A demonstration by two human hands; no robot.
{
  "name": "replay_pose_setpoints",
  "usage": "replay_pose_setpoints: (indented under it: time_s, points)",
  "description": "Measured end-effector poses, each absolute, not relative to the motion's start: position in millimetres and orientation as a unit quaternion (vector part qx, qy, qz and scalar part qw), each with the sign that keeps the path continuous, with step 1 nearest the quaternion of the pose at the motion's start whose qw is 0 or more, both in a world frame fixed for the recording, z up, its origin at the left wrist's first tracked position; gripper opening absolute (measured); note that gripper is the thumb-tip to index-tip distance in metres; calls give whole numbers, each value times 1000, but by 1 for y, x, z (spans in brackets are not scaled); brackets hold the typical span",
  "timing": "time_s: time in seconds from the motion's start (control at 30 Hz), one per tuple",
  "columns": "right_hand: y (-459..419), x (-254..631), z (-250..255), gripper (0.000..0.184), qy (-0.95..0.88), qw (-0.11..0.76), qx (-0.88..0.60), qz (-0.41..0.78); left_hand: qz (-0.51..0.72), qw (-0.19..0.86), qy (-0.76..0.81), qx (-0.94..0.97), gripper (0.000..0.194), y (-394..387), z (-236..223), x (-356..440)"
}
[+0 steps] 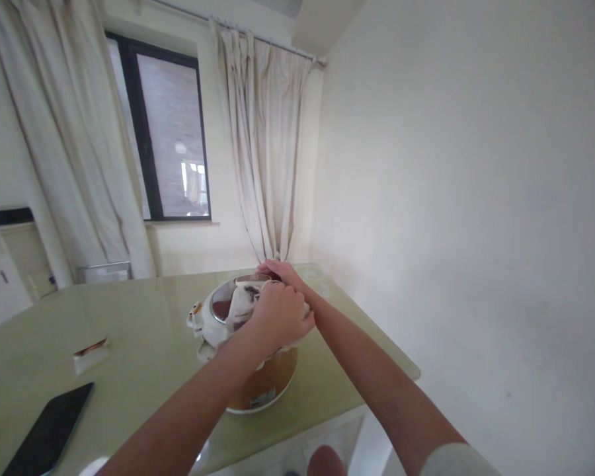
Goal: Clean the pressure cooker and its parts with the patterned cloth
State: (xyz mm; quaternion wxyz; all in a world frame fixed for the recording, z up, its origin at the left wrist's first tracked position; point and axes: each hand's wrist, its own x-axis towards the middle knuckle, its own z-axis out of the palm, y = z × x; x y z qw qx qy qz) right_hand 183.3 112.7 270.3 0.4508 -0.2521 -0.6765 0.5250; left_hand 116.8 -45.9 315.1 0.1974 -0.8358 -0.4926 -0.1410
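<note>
Two bare forearms [198, 403] are stretched across the foreground, with a pale sleeve [456, 459] bunched on the right one and what may be a knee [327, 463] glimpsed below. At their ends, the left hand [282, 314] is curled into a fist over a whitish cloth [242, 305] with dark marks, which appears to be gripped; its palm is hidden. The right hand [280, 270] is laid across the far upper side, fingers extended; whether anything is grasped by it cannot be told.

Beneath both hands, a round, bronze-bodied pot [270, 383], perhaps a rice cooker, is stood upright near the front edge of a pale green table [143, 317]. Handling is judged to be under way: the cloth is bunched over the pot's top and has not been put aside, while the hands have yet to be lifted away. No finished result can be made out.

Farther left, a dark phone or tablet [49, 430] and a small whitish packet [90, 357] are seen lying apart. Behind, a dark-framed window [173, 132] is flanked by cream curtains [262, 132].

Counted: two hands, one pot, one cloth, one dark device, one packet, one table, one window, two curtains.
</note>
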Motion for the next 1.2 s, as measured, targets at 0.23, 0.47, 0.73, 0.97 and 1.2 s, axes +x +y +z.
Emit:
replay_pose_setpoints:
  time_s: [0.23, 0.47, 0.73, 0.97, 1.2]
  points:
    - [89, 185, 277, 60, -815, 377, -219, 383, -392, 283, -415, -771, 36, -107, 188, 62]
    - [82, 183, 276, 43, -834, 389, -231, 317, -525, 274, -453, -666, 68, -102, 124, -5]
    - [96, 180, 272, 42, -839, 397, -229, 294, -484, -28, -508, -712, 53, -52, 221, -7]
    - [103, 180, 270, 60, -804, 423, -261, 327, -416, 15, -548, -725, 59, -41, 259, 1]
    - [104, 183, 271, 62, -808, 410, -270, 325, -276, 230, -580, -731, 77, -101, 200, 93]
